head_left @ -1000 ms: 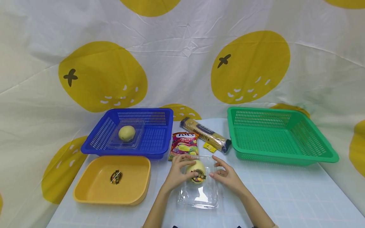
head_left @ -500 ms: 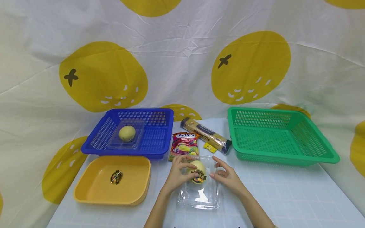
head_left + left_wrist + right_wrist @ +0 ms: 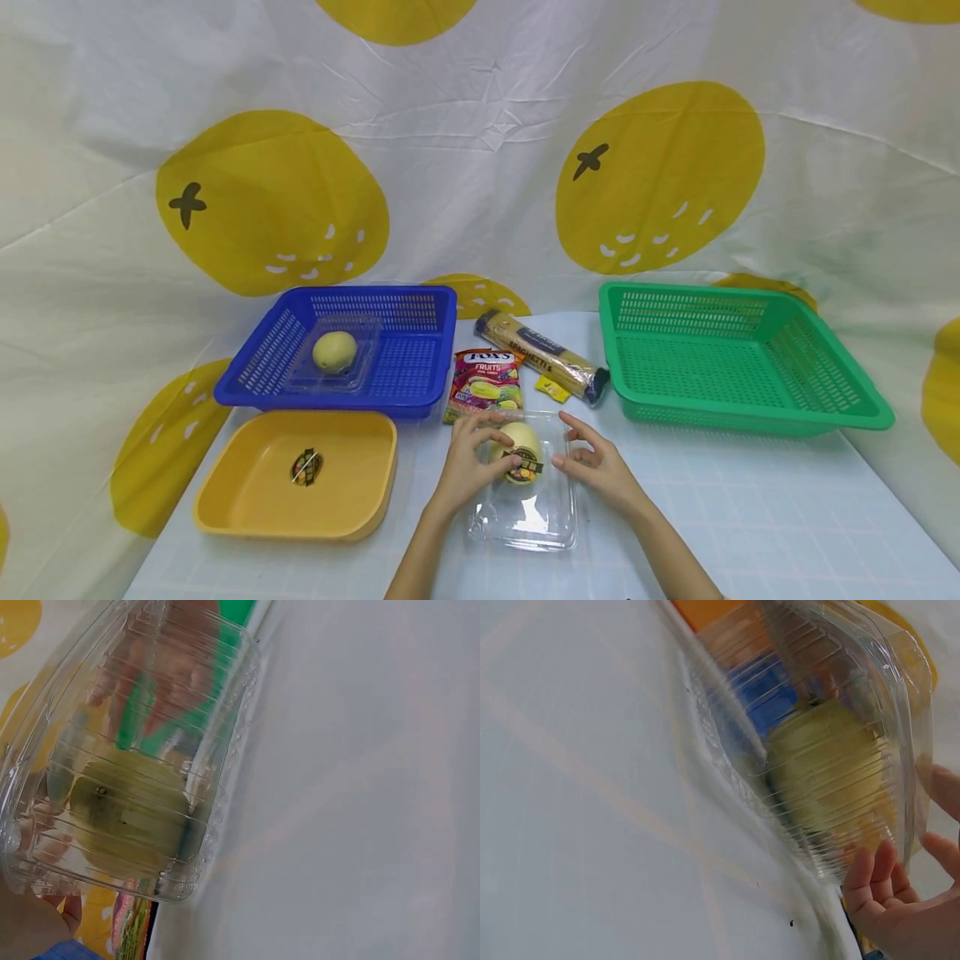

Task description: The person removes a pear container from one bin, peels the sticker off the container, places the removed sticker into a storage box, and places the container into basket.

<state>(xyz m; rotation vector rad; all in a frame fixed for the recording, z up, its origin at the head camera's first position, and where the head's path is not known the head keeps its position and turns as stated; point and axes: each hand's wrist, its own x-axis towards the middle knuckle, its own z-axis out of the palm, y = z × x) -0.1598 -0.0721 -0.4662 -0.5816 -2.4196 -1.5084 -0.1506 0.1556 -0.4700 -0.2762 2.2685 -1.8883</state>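
Observation:
A clear plastic clamshell box [image 3: 525,529] lies on the table in front of me. Inside it sits a round pale yellow fruit [image 3: 522,435], with a dark round sticker [image 3: 527,465] over it. My left hand [image 3: 468,460] holds the box from its left side, the thumb lying on the lid by the sticker. On the opposite side, my right hand [image 3: 600,467] grips the edge with thumb and fingers. The right wrist view shows right-hand fingertips [image 3: 885,862] curled at the box's lower rim. Ridged plastic blurs the fruit [image 3: 131,814] in the left wrist view.
A blue basket [image 3: 420,333] at back left bears another boxed fruit [image 3: 334,352]. Before it stands a yellow tub [image 3: 352,475] with a sticker [image 3: 306,467]. Behind my hands lie a candy bag [image 3: 483,379], a spaghetti pack [image 3: 540,350] and a small yellow packet [image 3: 552,387]. A green basket [image 3: 690,358] stands right.

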